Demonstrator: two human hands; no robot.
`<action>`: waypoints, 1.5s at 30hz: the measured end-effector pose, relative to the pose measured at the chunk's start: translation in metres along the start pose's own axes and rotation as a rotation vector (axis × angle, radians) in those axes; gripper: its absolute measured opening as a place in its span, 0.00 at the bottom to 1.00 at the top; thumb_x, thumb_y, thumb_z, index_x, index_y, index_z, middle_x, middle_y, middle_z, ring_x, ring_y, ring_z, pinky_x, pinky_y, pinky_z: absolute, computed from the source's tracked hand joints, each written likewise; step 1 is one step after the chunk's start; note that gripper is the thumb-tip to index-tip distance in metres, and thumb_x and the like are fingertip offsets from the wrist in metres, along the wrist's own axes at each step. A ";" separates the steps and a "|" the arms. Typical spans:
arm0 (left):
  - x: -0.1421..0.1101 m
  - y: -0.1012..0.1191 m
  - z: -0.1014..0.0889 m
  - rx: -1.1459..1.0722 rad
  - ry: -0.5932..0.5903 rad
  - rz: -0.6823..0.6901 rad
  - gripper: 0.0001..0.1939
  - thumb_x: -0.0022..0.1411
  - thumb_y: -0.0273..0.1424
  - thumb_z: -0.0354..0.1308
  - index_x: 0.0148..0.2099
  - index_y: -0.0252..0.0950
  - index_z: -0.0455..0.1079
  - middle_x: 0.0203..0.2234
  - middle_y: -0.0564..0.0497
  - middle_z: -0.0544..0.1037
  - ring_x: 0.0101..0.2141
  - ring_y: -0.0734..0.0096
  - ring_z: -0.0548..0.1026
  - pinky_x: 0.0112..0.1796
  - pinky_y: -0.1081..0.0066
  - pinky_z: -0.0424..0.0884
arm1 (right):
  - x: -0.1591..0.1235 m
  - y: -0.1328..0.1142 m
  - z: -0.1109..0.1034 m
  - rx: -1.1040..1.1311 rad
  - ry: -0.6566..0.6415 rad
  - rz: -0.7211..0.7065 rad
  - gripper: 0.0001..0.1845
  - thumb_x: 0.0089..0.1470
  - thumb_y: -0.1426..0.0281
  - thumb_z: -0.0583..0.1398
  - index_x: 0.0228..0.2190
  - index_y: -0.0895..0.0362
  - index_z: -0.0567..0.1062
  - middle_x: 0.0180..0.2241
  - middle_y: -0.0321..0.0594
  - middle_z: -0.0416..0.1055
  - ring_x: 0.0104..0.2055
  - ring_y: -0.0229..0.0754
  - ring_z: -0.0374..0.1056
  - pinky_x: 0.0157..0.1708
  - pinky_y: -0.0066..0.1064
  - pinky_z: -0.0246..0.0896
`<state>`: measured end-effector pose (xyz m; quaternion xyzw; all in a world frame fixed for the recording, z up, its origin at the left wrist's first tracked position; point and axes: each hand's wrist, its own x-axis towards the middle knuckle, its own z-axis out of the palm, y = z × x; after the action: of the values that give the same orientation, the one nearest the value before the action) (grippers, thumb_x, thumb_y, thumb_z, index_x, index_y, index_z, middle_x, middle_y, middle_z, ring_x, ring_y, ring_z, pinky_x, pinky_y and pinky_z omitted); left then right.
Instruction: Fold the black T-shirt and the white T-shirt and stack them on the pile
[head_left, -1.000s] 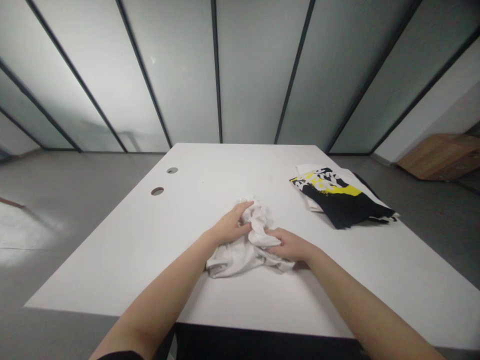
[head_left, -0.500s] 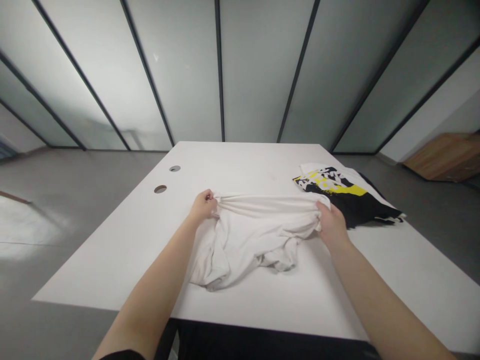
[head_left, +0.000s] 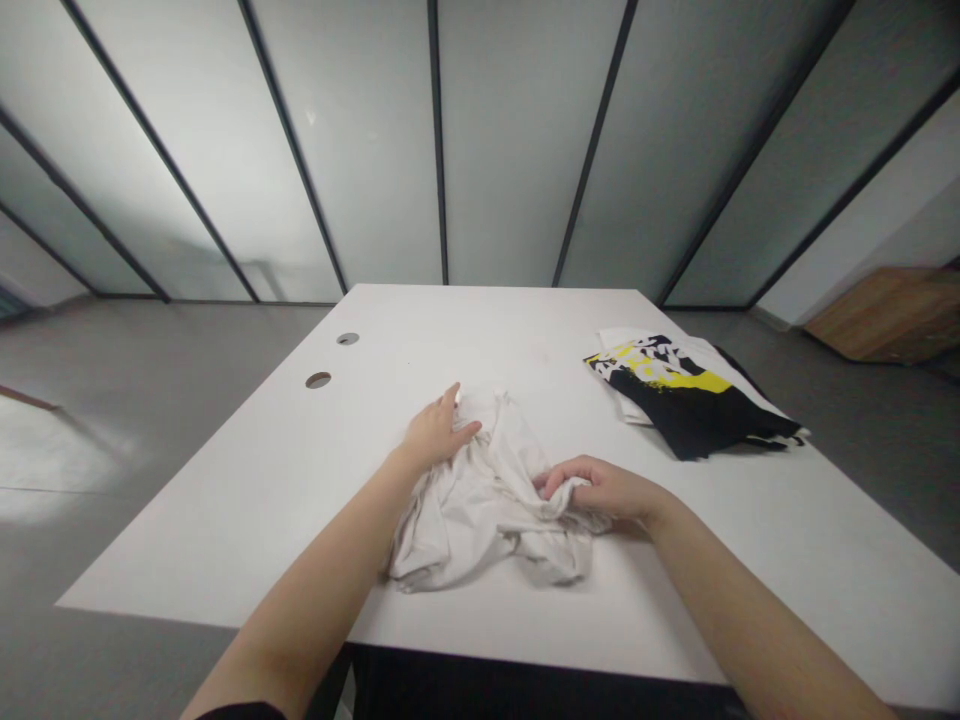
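A crumpled white garment lies bunched on the table in front of me; its folds hide what kind it is. My left hand rests at its far left edge, fingers stretched out and thumb spread, touching the cloth without gripping it. On the right side of the bundle, my right hand has its fingers curled into the fabric and grips a fold. Some of the right fingertips are hidden in the cloth.
A pile of folded clothes, with a black, yellow and white patterned piece on top, lies at the table's right edge. The white table has two round cable holes at the left. Frosted glass panels stand behind it.
The garment's far edge, stretched between both hands before, has collapsed into a bunch. My left hand has let go and opened. My right hand has moved left and toward me with the cloth.
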<state>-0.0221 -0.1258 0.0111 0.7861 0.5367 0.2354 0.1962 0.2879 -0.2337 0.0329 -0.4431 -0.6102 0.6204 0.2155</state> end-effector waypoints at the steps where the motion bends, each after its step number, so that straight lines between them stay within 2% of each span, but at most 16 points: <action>1: -0.002 0.005 -0.003 0.097 -0.094 -0.040 0.39 0.65 0.47 0.62 0.71 0.36 0.59 0.61 0.34 0.75 0.59 0.47 0.76 0.58 0.55 0.70 | -0.001 0.001 -0.002 -0.020 -0.074 0.006 0.13 0.47 0.65 0.68 0.34 0.58 0.86 0.39 0.45 0.82 0.42 0.48 0.76 0.44 0.35 0.70; 5: -0.006 0.009 -0.036 0.131 -0.598 -0.032 0.26 0.58 0.41 0.66 0.57 0.40 0.74 0.45 0.44 0.83 0.44 0.55 0.81 0.42 0.65 0.75 | -0.010 0.008 -0.022 -0.071 -0.297 0.080 0.14 0.43 0.62 0.70 0.30 0.58 0.83 0.31 0.39 0.77 0.35 0.43 0.71 0.38 0.31 0.66; 7: -0.006 -0.001 -0.061 -0.030 -0.864 0.000 0.20 0.54 0.40 0.68 0.49 0.41 0.77 0.35 0.50 0.81 0.33 0.61 0.78 0.32 0.69 0.71 | -0.015 0.010 -0.035 -0.056 -0.308 0.150 0.15 0.44 0.60 0.71 0.30 0.58 0.81 0.29 0.37 0.76 0.32 0.41 0.70 0.36 0.30 0.65; 9: -0.001 -0.015 -0.085 -0.177 -0.956 -0.047 0.18 0.51 0.42 0.69 0.44 0.40 0.76 0.29 0.53 0.77 0.26 0.66 0.73 0.25 0.71 0.65 | -0.014 0.009 -0.050 -0.067 -0.231 0.203 0.14 0.44 0.61 0.70 0.31 0.57 0.80 0.29 0.36 0.75 0.32 0.41 0.70 0.35 0.30 0.66; 11: 0.010 -0.030 -0.102 -0.245 -0.805 -0.085 0.17 0.52 0.43 0.69 0.42 0.40 0.76 0.29 0.53 0.76 0.27 0.67 0.73 0.25 0.71 0.65 | -0.005 0.004 -0.069 -0.111 0.000 0.184 0.14 0.46 0.62 0.69 0.35 0.55 0.80 0.33 0.37 0.77 0.35 0.44 0.72 0.38 0.31 0.68; 13: 0.028 -0.041 -0.108 -0.250 -0.371 -0.124 0.17 0.56 0.42 0.65 0.45 0.39 0.76 0.33 0.49 0.77 0.31 0.63 0.75 0.30 0.69 0.71 | 0.013 -0.004 -0.089 -0.150 0.439 0.073 0.19 0.49 0.60 0.66 0.42 0.54 0.79 0.40 0.42 0.79 0.41 0.48 0.74 0.42 0.35 0.71; 16: 0.054 -0.045 -0.098 -0.108 0.388 -0.158 0.23 0.62 0.36 0.59 0.58 0.37 0.72 0.48 0.40 0.78 0.50 0.51 0.77 0.50 0.55 0.76 | 0.048 -0.014 -0.108 -0.292 1.145 -0.185 0.33 0.54 0.57 0.63 0.59 0.55 0.72 0.57 0.52 0.74 0.57 0.56 0.71 0.58 0.49 0.67; 18: 0.062 -0.037 -0.081 0.030 0.560 -0.092 0.27 0.64 0.32 0.57 0.65 0.36 0.67 0.59 0.35 0.74 0.63 0.47 0.69 0.63 0.48 0.67 | 0.070 -0.015 -0.104 -0.511 1.283 -0.324 0.38 0.54 0.58 0.64 0.64 0.57 0.68 0.64 0.57 0.68 0.66 0.60 0.63 0.67 0.56 0.55; 21: 0.055 -0.016 -0.046 0.187 0.332 0.032 0.24 0.68 0.33 0.55 0.65 0.36 0.68 0.62 0.35 0.73 0.66 0.47 0.66 0.68 0.49 0.60 | 0.093 -0.004 -0.068 -0.780 1.053 -0.408 0.30 0.61 0.59 0.60 0.62 0.55 0.72 0.65 0.55 0.69 0.69 0.58 0.60 0.71 0.55 0.49; 25: 0.033 0.004 -0.007 0.359 -0.094 -0.012 0.29 0.71 0.43 0.55 0.70 0.39 0.64 0.71 0.35 0.63 0.71 0.38 0.58 0.68 0.41 0.54 | 0.107 0.017 -0.013 -0.957 0.636 -0.255 0.32 0.66 0.56 0.58 0.66 0.55 0.70 0.69 0.54 0.65 0.71 0.58 0.59 0.70 0.51 0.51; 28: 0.027 0.000 0.001 0.418 -0.226 -0.117 0.34 0.74 0.49 0.50 0.75 0.43 0.57 0.76 0.35 0.53 0.73 0.32 0.51 0.66 0.33 0.51 | 0.103 0.022 -0.004 -1.011 0.702 -0.065 0.36 0.66 0.51 0.58 0.67 0.57 0.69 0.71 0.58 0.60 0.73 0.63 0.55 0.70 0.53 0.49; 31: 0.032 -0.014 -0.008 0.486 -0.184 -0.191 0.34 0.75 0.50 0.47 0.75 0.40 0.57 0.75 0.33 0.54 0.73 0.34 0.53 0.67 0.37 0.52 | 0.090 0.020 -0.017 -0.984 0.937 0.176 0.41 0.64 0.42 0.57 0.60 0.65 0.74 0.64 0.69 0.65 0.68 0.71 0.58 0.65 0.59 0.52; 33: 0.035 -0.024 -0.019 0.524 -0.147 -0.238 0.34 0.74 0.50 0.47 0.73 0.37 0.60 0.72 0.30 0.59 0.71 0.38 0.57 0.66 0.43 0.56 | 0.081 0.018 -0.025 -0.964 0.938 0.234 0.40 0.58 0.40 0.62 0.52 0.64 0.78 0.58 0.70 0.69 0.63 0.72 0.62 0.62 0.60 0.55; 38: 0.037 -0.038 -0.053 0.551 -0.060 -0.550 0.39 0.68 0.53 0.55 0.70 0.31 0.62 0.67 0.23 0.66 0.67 0.32 0.65 0.58 0.43 0.69 | 0.087 0.017 -0.027 -0.583 0.786 -0.071 0.19 0.56 0.51 0.63 0.37 0.54 0.76 0.43 0.49 0.76 0.49 0.56 0.71 0.54 0.47 0.65; 41: 0.036 -0.040 -0.074 0.485 -0.279 -0.623 0.37 0.64 0.56 0.58 0.60 0.29 0.72 0.56 0.24 0.77 0.57 0.34 0.77 0.52 0.50 0.75 | 0.097 0.015 -0.024 -0.021 0.819 -0.200 0.20 0.61 0.46 0.57 0.42 0.49 0.70 0.39 0.39 0.77 0.43 0.49 0.74 0.44 0.40 0.72; 45: 0.031 -0.039 -0.088 0.168 -0.666 -0.549 0.23 0.57 0.52 0.66 0.40 0.35 0.75 0.35 0.39 0.84 0.35 0.51 0.83 0.36 0.63 0.78 | 0.089 0.011 -0.028 0.395 0.687 -0.162 0.28 0.59 0.47 0.61 0.55 0.42 0.63 0.53 0.39 0.77 0.49 0.46 0.77 0.46 0.40 0.76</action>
<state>-0.0927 -0.0783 0.0653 0.6605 0.6506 -0.1363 0.3492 0.2680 -0.1479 0.0011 -0.5254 -0.4045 0.5224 0.5361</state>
